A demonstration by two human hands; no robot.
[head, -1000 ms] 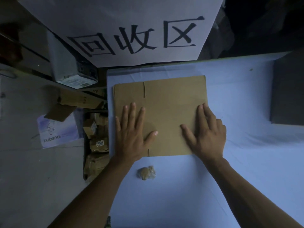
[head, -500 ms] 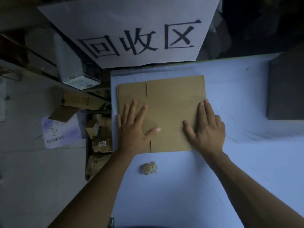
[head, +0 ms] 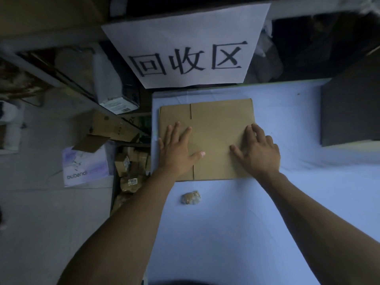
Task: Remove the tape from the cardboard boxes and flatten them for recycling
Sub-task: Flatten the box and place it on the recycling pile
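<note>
A flattened brown cardboard box (head: 213, 124) lies on the pale blue table (head: 226, 233), near its far left corner. My left hand (head: 176, 151) rests flat on the box's left part with fingers spread. My right hand (head: 257, 153) lies palm down on its right part, fingers slightly bent at the right edge. A crumpled ball of brownish tape (head: 190, 198) sits on the table just in front of the box, between my forearms.
A white sign with black characters (head: 185, 48) hangs behind the table. A dark flat box (head: 351, 112) sits at the table's right edge. Left of the table, on the floor, lie loose cardboard pieces (head: 107, 128), small packages (head: 131, 171) and a white printed bag (head: 85, 167).
Both hands stay flat on the box in much the same spots. The camera view has shifted slightly; the box and tape ball have not moved.
</note>
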